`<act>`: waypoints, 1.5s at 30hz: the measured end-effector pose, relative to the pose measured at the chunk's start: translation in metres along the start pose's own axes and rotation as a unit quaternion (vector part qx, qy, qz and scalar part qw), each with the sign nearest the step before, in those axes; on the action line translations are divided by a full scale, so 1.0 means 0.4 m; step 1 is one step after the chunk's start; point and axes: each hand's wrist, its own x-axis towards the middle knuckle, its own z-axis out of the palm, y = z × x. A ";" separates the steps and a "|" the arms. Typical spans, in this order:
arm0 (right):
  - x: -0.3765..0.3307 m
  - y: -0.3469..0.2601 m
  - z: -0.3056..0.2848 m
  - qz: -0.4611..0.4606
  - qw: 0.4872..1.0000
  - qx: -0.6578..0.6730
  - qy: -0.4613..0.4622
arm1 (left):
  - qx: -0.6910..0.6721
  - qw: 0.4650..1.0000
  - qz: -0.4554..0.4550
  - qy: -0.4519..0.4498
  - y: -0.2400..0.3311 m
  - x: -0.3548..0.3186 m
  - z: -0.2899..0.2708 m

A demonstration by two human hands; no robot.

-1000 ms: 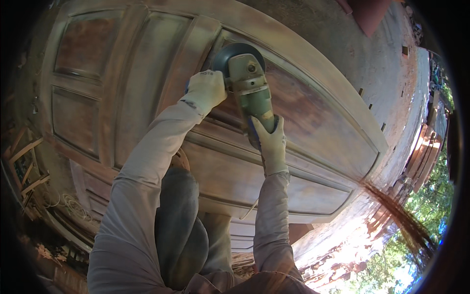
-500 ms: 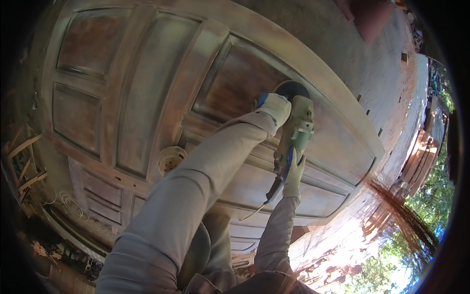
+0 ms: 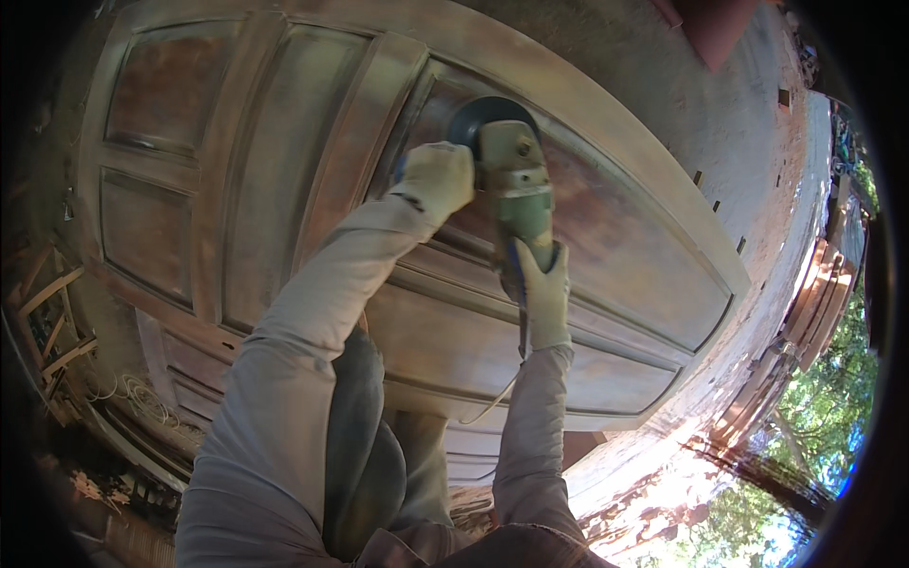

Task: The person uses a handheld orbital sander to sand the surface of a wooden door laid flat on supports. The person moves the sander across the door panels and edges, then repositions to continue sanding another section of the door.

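Both my hands hold a green angle grinder (image 3: pixel 526 204) over a large panelled wooden door (image 3: pixel 402 68). My left hand (image 3: pixel 443 178), in a pale glove, is closed at the side of the grinder's head, by its side handle, which the glove mostly hides. Around the rear of the body wraps my right hand (image 3: pixel 544 301), gloved in white and blue. The dark round disc (image 3: pixel 481 115) lies over the upper part of a recessed panel; whether it touches the wood I cannot tell. A pale cord (image 3: pixel 490 405) runs from the grinder's back toward my body.
Another panelled door (image 3: pixel 194 364) lies lower, beyond the near left edge. Coiled cable (image 3: pixel 142 398) and a wooden frame (image 3: pixel 59 322) are at the left. Small blocks (image 3: pixel 698 178) show along the door's far edge. Stacked boards (image 3: pixel 819 293) stand at the right.
The grinder and both hands have moved left and farther away across the panel. The round holed piece seen beside my left forearm is now out of sight behind my arm.
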 end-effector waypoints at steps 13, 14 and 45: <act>0.016 0.358 -0.186 0.062 0.979 0.161 0.107 | -0.032 0.986 0.068 -0.148 0.386 0.055 0.100; 0.011 0.359 -0.174 0.060 0.981 0.152 0.106 | -0.032 0.990 0.086 -0.109 0.356 0.050 0.102; 0.070 0.445 -0.433 0.118 0.971 0.173 0.118 | 0.001 0.972 0.182 -0.152 0.658 0.087 0.259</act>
